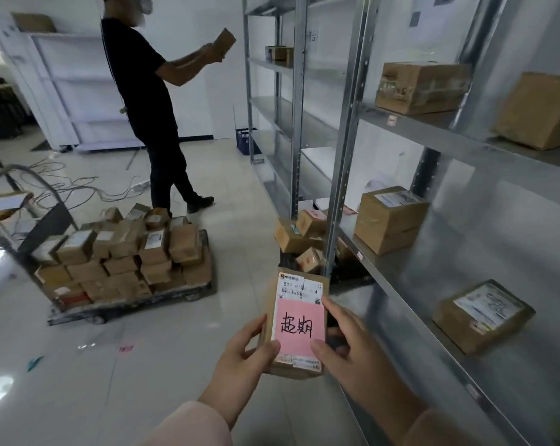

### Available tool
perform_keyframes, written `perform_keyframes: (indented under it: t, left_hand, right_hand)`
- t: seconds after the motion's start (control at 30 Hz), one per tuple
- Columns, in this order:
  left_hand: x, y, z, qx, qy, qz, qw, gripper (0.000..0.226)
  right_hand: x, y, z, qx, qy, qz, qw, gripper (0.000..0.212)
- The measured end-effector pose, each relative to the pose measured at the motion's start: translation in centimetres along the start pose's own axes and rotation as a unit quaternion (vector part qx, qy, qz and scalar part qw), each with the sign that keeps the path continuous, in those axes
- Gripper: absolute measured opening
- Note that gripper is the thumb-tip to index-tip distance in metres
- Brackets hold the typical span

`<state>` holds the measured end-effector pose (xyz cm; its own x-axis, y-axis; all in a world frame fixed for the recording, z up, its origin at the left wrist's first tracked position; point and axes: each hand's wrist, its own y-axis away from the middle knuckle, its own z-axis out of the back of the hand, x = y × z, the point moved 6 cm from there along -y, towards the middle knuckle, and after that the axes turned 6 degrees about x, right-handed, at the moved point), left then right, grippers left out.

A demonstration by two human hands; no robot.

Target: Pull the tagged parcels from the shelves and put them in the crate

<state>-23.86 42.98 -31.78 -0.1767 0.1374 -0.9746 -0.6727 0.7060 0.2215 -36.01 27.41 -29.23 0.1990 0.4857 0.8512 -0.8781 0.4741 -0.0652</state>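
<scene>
I hold a small cardboard parcel [299, 320] in front of me, above the floor beside the shelves. A pink tag with black handwriting covers its top, below a white shipping label. My left hand [243, 352] grips its left edge, thumb on the pink tag. My right hand [349, 342] grips its right side, thumb on top. Past the parcel, a dark crate [289, 260] on the floor at the foot of the metal shelves [397, 272] holds several parcels, one with a pink tag [310, 222].
Untagged boxes [389, 218] [482, 313] [421, 86] lie on the shelves to my right. A flat trolley [127, 300] piled with boxes stands at left. A person in black [146, 101] stands ahead holding a box. Cables trail on the floor, and a blue basket [245, 141] stands farther back.
</scene>
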Motion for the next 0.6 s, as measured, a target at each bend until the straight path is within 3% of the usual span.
perform_keyframes:
  t: [0.2, 0.5, 0.6]
  left_hand:
    - [-1.3, -12.8, 4.6, 0.041, 0.018, 0.017, 0.999, 0.042]
    - [-4.2, -29.2, 10.2, 0.095, 0.015, 0.050, 0.994, 0.032]
    - [-4.3, -33.7, 10.0, 0.117, 0.010, 0.070, 0.991, 0.040]
  right_hand:
    - [-0.3, -11.6, -2.5, 0.001, -0.025, -0.011, 1.000, 0.056]
    - [-2.2, -25.6, -4.6, -0.021, 0.004, -0.065, 0.998, 0.070]
    - [-4.2, -28.9, -4.1, -0.025, -0.001, -0.094, 0.995, 0.066]
